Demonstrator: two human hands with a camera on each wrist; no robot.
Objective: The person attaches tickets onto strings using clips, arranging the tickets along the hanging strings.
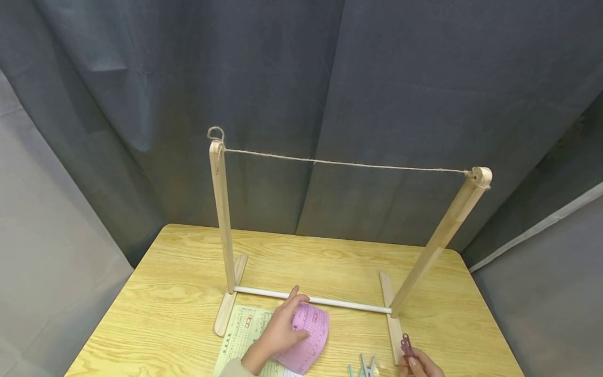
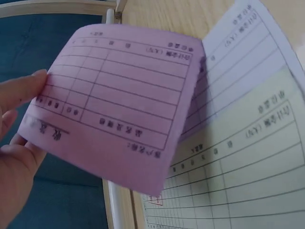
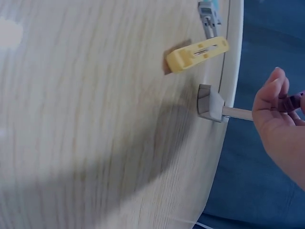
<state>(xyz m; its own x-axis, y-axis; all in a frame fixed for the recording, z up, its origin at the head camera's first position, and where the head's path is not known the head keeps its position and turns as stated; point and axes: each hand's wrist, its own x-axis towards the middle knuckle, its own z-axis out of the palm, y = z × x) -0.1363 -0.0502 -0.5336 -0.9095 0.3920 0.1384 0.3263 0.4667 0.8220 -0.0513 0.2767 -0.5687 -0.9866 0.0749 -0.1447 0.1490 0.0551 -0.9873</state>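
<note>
- Just in front of the white crossbar (image 1: 313, 300) of the wooden drying rack (image 1: 225, 230), the left hand (image 1: 280, 327) pinches a pink form sheet (image 1: 305, 336) by its edge and curls it up off the counter (image 1: 155, 309); the thumb and fingers lie bent round the paper.
- In the left wrist view the pink form sheet (image 2: 116, 102) bows upward, printed with a ruled grid, and the fingers (image 2: 24, 90) press on its left edge.
- Under the pink sheet, nearer the person than the rack, lies a pale green form (image 1: 242, 335) flat on the counter; the left wrist view shows this green form (image 2: 243, 162) with a white form (image 2: 248, 62) beside it.
- To the right of the rack's right foot (image 1: 391, 319), at the near edge of the counter, the right hand (image 1: 419, 364) pinches a dark purple clothespin (image 1: 406, 345) between its fingertips, held upright.
- In the right wrist view the right hand (image 3: 276, 114) is off past the counter's edge, with the purple clothespin (image 3: 291, 101) showing between its fingers.
- Left of the right hand, near the same rack foot, a grey-blue clothespin (image 1: 366, 365) lies on the counter; the right wrist view shows it (image 3: 208, 14) beside a yellow clothespin (image 3: 196, 53).
- A jute string (image 1: 346, 164) runs taut between the tops of the rack's two posts.
- Behind the rack hangs a dark grey curtain (image 1: 301, 78).
</note>
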